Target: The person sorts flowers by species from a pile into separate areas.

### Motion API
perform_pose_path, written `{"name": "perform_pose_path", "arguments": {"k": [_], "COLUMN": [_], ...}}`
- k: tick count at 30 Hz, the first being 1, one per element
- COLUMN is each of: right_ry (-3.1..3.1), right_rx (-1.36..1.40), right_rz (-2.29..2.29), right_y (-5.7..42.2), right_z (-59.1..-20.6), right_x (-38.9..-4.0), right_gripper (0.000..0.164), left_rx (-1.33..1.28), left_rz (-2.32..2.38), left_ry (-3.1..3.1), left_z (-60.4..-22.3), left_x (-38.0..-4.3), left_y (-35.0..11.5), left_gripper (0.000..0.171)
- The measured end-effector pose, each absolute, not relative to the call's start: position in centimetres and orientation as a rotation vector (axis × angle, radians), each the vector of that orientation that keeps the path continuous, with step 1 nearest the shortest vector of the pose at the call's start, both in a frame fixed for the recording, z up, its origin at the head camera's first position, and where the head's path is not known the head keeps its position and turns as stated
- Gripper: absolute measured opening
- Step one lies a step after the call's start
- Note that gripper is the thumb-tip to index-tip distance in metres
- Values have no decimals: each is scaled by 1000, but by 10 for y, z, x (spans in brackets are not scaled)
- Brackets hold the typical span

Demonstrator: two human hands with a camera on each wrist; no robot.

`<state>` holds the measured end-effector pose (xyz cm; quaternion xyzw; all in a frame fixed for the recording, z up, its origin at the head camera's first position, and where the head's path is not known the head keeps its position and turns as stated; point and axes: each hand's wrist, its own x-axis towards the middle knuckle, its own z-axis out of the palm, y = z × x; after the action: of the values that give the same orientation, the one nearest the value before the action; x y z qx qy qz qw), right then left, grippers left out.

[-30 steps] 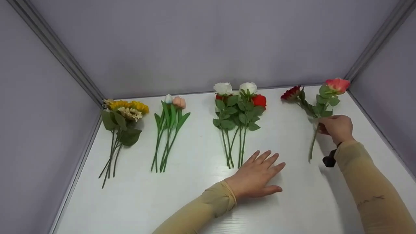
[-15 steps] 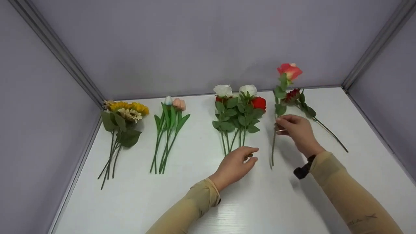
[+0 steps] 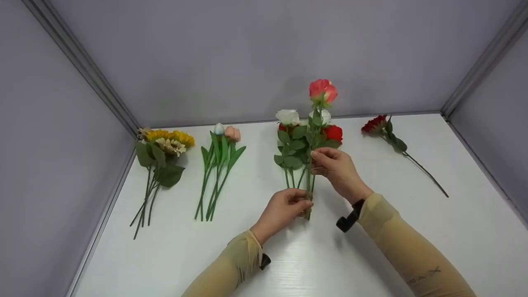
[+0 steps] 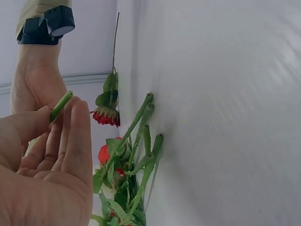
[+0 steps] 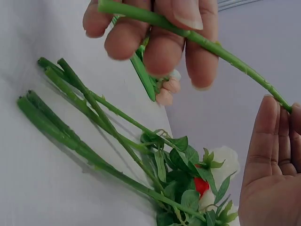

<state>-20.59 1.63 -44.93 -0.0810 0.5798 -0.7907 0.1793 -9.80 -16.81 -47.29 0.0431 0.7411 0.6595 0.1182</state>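
Note:
A pink rose (image 3: 322,90) stands upright above the bunch of roses, its stem (image 5: 225,55) held at two heights. My right hand (image 3: 338,171) pinches that stem just below the leaves. Lower down, my left hand (image 3: 284,208) has thumb and fingers on the stem near its cut end, as the left wrist view also shows. Behind both hands lies the bunch, with white roses (image 3: 288,117) and red roses (image 3: 334,133) on leafy green stems. The held stem is off the table and apart from the lying stems in the right wrist view.
A dark red flower (image 3: 374,124) lies slanted at the right of the white table (image 3: 412,239). Tulips (image 3: 218,165) lie left of the roses, and sunflowers (image 3: 167,140) with pale blooms lie farther left. Grey walls (image 3: 231,53) enclose the back and sides.
My right hand has lifted the pink rose and carried it left, from beside the dark red flower to over the rose bunch. My left hand, earlier spread flat, now grips its lower stem.

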Motion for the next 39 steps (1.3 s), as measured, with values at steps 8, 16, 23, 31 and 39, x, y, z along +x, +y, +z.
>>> {"name": "perform_pose_path", "arguments": {"k": [8, 16, 23, 31, 39], "right_ry": [1557, 1663, 1741, 1804, 1807], "right_rx": [-235, -197, -111, -112, -103], "right_rz": [-2276, -2231, -2209, -2190, -2179], "right_y": [7, 5, 2, 2, 3], "right_z": [-451, -451, -451, -454, -456], "right_x": [-195, -185, -181, -180, -182], "right_gripper": [30, 31, 32, 33, 37], "left_rx": [104, 122, 119, 105, 91], "left_rz": [1892, 1859, 1812, 1784, 1800], "left_ry": [2249, 2292, 2331, 2354, 2372], "left_z": [-475, -478, -479, -475, -475], "left_x": [-95, -93, -92, -91, -94], "left_y": [-177, -178, -175, -176, -175], "left_gripper": [23, 18, 15, 21, 26]}}
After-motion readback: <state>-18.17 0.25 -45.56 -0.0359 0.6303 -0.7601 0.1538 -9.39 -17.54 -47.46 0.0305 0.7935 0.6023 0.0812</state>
